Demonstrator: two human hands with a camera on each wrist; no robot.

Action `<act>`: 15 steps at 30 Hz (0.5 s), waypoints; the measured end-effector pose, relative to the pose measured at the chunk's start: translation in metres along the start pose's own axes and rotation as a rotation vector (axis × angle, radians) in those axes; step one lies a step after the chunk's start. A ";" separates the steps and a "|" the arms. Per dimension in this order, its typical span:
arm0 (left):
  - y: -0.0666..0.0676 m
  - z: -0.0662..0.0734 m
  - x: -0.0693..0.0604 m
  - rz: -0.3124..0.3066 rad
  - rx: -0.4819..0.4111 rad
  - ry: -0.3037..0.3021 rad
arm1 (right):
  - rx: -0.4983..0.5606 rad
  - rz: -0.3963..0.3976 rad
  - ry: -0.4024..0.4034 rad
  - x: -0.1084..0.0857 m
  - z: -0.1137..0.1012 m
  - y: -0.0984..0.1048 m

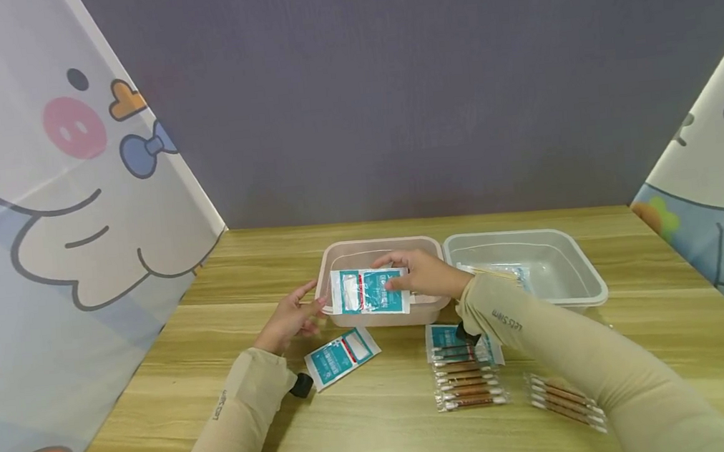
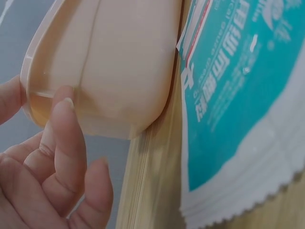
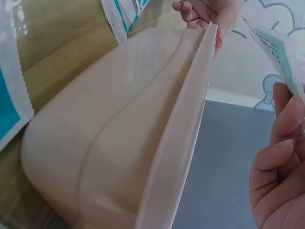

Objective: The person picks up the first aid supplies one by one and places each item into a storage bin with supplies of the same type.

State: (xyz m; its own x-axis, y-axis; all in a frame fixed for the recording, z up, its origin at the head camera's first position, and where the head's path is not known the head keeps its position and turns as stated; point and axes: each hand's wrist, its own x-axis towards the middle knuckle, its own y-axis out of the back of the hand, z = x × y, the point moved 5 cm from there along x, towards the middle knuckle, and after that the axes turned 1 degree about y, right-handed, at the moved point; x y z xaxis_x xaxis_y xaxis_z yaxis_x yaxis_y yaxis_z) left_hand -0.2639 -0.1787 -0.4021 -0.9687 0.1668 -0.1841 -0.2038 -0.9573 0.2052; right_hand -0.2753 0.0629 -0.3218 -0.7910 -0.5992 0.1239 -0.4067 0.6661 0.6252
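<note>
My right hand [image 1: 429,275] pinches a teal-and-white gauze dressing packet [image 1: 371,293] by its right end, above a pale pink plastic bin [image 1: 379,244]. The packet tilts up past the bin's rim in the right wrist view. My left hand [image 1: 288,320] grips the bin's left rim, with fingertips on both sides of the wall [image 2: 124,62]. Another gauze packet [image 1: 343,357] lies on the table just below the left hand. A further gauze packet [image 1: 439,338] lies under my right forearm, partly covered by packaged swabs [image 1: 469,383].
A greyish-white bin [image 1: 566,265] stands right of the pink one, holding wooden-stick swabs [image 1: 498,272] and a clear-and-blue packet. Another strip of brown-stemmed swabs [image 1: 565,402] lies near the right forearm. A grey wall [image 1: 402,93] rises behind the wooden table [image 1: 368,441].
</note>
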 end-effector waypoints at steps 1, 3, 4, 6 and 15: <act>0.000 -0.001 0.001 0.004 0.004 0.009 | 0.001 0.002 -0.003 0.000 0.001 0.001; 0.000 -0.002 0.002 0.015 0.021 0.037 | -0.002 0.007 0.000 0.000 0.003 0.002; 0.000 -0.003 0.003 0.014 0.025 0.045 | 0.000 0.008 0.002 0.000 0.004 0.003; -0.001 -0.003 0.003 0.014 0.027 0.059 | 0.011 0.009 0.002 0.001 0.006 0.004; 0.001 0.000 0.001 0.031 0.017 0.064 | 0.009 0.025 0.014 0.009 0.011 0.011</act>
State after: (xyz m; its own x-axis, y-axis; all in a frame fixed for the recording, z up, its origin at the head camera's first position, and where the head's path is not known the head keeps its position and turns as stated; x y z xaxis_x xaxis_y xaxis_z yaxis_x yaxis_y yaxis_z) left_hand -0.2655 -0.1793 -0.4023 -0.9636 0.1207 -0.2387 -0.1765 -0.9575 0.2282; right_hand -0.2917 0.0696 -0.3227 -0.7945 -0.5884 0.1501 -0.3910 0.6848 0.6150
